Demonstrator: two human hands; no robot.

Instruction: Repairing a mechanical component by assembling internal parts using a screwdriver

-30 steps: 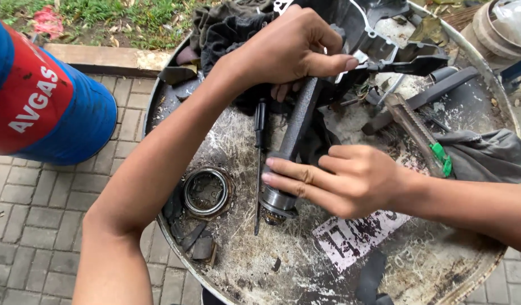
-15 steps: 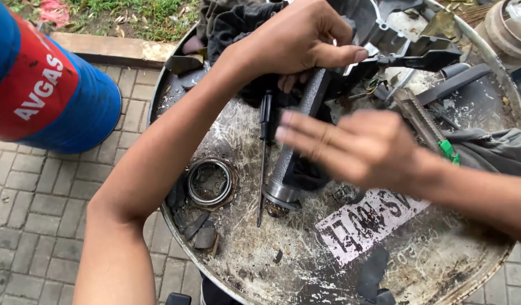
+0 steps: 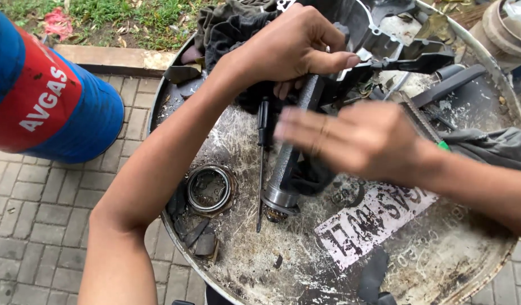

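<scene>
Left hand [image 3: 297,48] grip: closed around the top end of a long grey metal shaft [image 3: 288,158], fingers curled over it, thumb pointing right. Right hand [image 3: 356,138] grip: wide, fingers spread flat and straight, motion-blurred, hovering above the shaft's middle; can't tell if it touches the shaft, holding nothing.

Shaft lies tilted on the round metal drum top [image 3: 243,248] that serves as counter, upper end under the left hand, lower end toward the viewer. Lower end carries a shiny steel collar [image 3: 280,199] resting on the scratched, rusty surface. Dark rag [image 3: 311,175] bunched just right of the shaft, partly under the right hand.

Screwdriver [image 3: 262,164] with black handle lies just left of the shaft, roughly parallel, tip pointing toward the viewer. Round bearing ring [image 3: 209,189] sits left of that, near the drum's left rim. Small dark scraps [image 3: 201,240] lie below the ring at the rim.

Black plastic housing [image 3: 396,45] at the far side, behind the left hand. Dark cloth [image 3: 226,28] bunched at the far left of the top. Flat black bar [image 3: 449,85] far right. Grey cloth [image 3: 492,147] at the right rim, above the right forearm. White stencilled patch [image 3: 373,223] on the surface, below the right wrist.

Blue-and-red gas cylinder [image 3: 46,107] stands off the drum at left, on grey paving bricks [image 3: 29,226]. Grass strip [image 3: 113,17] beyond.
</scene>
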